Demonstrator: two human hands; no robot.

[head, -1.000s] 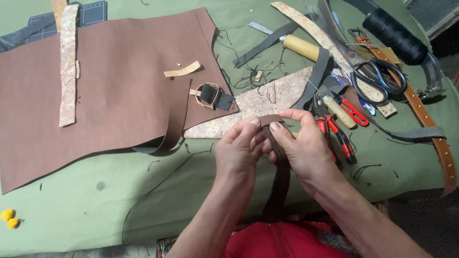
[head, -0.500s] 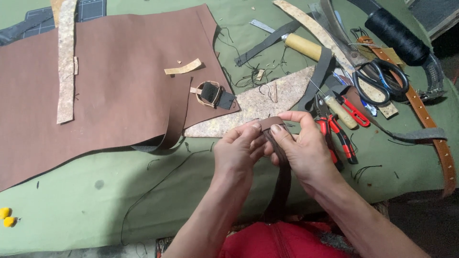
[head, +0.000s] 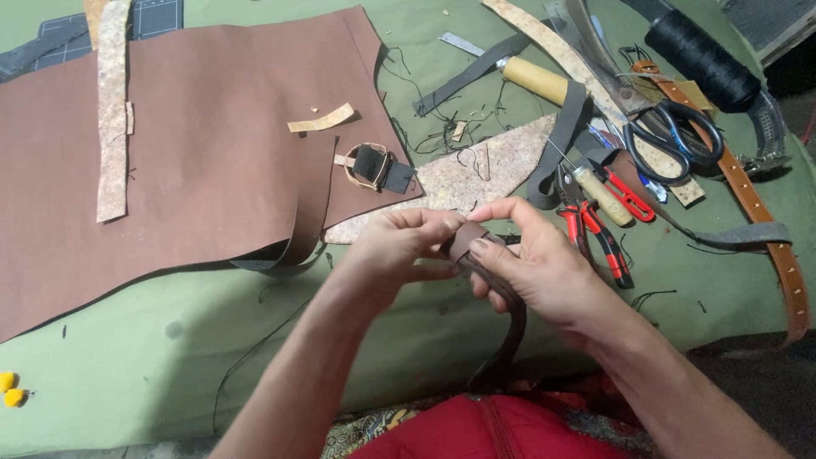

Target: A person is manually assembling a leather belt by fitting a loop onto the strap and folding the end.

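Both hands pinch the end of a dark brown strap (head: 489, 272) together: left hand (head: 395, 251) steadies it, right hand (head: 535, 272) folds the tip. Red pliers (head: 595, 234) lie just beyond the right hand; scissors (head: 676, 140) farther off.

The dark leather strap (head: 501, 327) vanishes under both hands above and behind the red cloth (head: 501, 429) below.

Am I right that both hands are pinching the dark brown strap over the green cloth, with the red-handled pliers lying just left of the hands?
Not quite. In the head view both hands, left hand and right hand, do pinch the dark brown strap over the green cloth, but the red-handled pliers lie just right of the hands, not left.
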